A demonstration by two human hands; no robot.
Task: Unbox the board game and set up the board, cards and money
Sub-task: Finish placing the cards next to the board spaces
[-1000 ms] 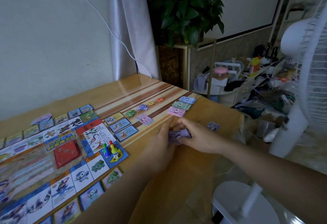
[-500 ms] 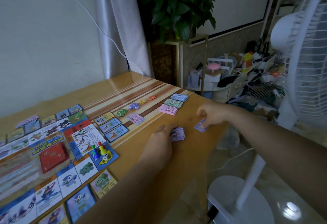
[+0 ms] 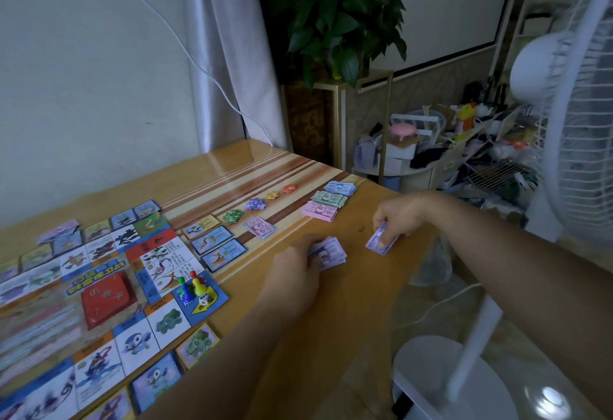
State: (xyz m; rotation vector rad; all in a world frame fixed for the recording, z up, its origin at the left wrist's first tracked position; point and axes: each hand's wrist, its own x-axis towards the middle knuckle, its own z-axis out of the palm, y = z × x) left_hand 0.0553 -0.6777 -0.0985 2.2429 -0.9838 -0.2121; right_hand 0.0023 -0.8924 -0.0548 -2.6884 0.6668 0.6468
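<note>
The game board [image 3: 99, 287] lies open at the table's left, with a red card deck [image 3: 106, 298] in its middle and coloured pawns and a die [image 3: 194, 288] on a corner square. My left hand [image 3: 295, 273] grips a stack of purple banknotes [image 3: 330, 252] on the table. To its right, my right hand [image 3: 396, 217] pinches a single purple note [image 3: 381, 242] that touches the table near the right edge. Pink [image 3: 320, 212], green [image 3: 330, 199] and blue [image 3: 340, 187] money stacks lie in a row behind my hands.
Property cards [image 3: 215, 242], a small pink note pile [image 3: 260, 227] and coloured star tokens [image 3: 255, 204] lie beside the board. A white standing fan [image 3: 497, 336] stands close off the table's right edge. A potted plant [image 3: 338, 21] and cluttered shelves [image 3: 464, 147] are behind.
My right hand left the stack in my left hand, reached right to a purple note near the table edge and now pinches it. The left hand stayed on the stack.
</note>
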